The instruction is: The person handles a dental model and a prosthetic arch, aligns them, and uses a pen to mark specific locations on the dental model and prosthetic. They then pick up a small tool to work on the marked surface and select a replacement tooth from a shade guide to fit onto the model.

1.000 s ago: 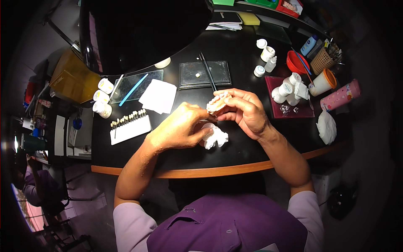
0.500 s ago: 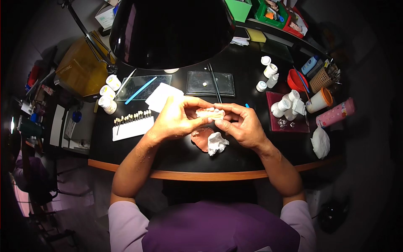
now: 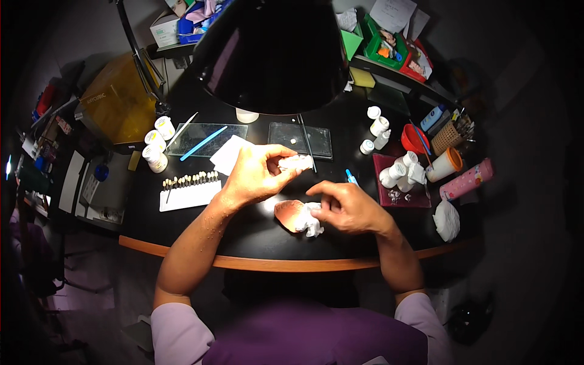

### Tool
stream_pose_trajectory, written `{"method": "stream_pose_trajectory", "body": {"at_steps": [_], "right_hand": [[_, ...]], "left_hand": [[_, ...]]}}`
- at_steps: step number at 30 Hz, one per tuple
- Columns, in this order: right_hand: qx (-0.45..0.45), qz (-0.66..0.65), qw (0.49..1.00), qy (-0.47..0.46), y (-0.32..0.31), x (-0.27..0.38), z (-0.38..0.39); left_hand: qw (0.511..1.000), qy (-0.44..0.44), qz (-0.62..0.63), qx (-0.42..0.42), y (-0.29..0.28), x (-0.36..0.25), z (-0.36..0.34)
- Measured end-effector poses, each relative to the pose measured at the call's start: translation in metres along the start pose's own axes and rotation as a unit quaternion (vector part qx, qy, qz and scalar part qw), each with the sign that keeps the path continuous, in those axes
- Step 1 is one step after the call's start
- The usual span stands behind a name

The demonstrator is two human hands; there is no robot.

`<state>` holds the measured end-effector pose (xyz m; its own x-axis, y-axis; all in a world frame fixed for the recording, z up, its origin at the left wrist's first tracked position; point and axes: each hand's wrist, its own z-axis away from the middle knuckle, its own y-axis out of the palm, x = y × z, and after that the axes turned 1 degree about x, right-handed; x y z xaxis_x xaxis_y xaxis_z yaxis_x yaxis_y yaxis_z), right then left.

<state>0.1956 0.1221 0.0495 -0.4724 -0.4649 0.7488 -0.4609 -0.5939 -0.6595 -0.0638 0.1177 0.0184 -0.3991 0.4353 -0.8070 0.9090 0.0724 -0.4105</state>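
A: What does the left hand (image 3: 252,173) have?

B: A small tooth model (image 3: 295,163), near the centre of the frame. The fingers and thumb are closed on it, pinching it from its left side, and it is held up above the black table (image 3: 249,244).

A: And the right hand (image 3: 351,208)?

B: Just right of centre and lower down. It is partly open, fingers bent, with a clear gap between forefinger and thumb. The thumb is right by a crumpled white tissue (image 3: 311,221), though I can't tell from this angle whether it touches it.

A: What is beside the tissue?

B: A pink curved piece (image 3: 286,215), touching its left side, below the tooth model in the frame. A blue-tipped thing (image 3: 351,176) lies just above the right hand.

A: Anything around the left hand?

B: White paper (image 3: 225,157) behind it, and a row of sample teeth (image 3: 190,198) on a white stand at left. Further up is a glass sheet (image 3: 236,131) with a blue stick (image 3: 204,143) on it.

A: And on the right?

B: A dark red tray (image 3: 381,160) carrying white jars, with a red bowl (image 3: 412,142) above it. A big black lamp (image 3: 274,61) fills the top centre.
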Motion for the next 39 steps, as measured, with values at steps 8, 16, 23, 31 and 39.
{"method": "stream_pose_trajectory", "body": {"at_steps": [8, 16, 23, 31, 39], "right_hand": [[-0.316, 0.193, 0.928, -0.037, -0.080, -0.046, -0.140], [-0.417, 0.370, 0.804, 0.206, -0.128, -0.156, -0.251], [-0.386, 0.462, 0.757, 0.252, -0.147, -0.206, -0.266], [-0.368, 0.513, 0.742, 0.227, -0.155, -0.216, -0.267], [-0.479, 0.349, 0.800, -0.093, -0.171, -0.147, -0.211]], "left_hand": [[0.948, 0.268, -0.173, 0.009, -0.008, -0.008, 0.008], [0.914, 0.351, -0.201, -0.034, 0.004, -0.004, 0.001], [0.922, 0.340, -0.177, -0.057, 0.013, -0.002, 0.003], [0.917, 0.345, -0.188, -0.066, 0.012, 0.006, 0.005], [0.972, 0.225, -0.024, -0.069, 0.013, 0.001, 0.000]]}}
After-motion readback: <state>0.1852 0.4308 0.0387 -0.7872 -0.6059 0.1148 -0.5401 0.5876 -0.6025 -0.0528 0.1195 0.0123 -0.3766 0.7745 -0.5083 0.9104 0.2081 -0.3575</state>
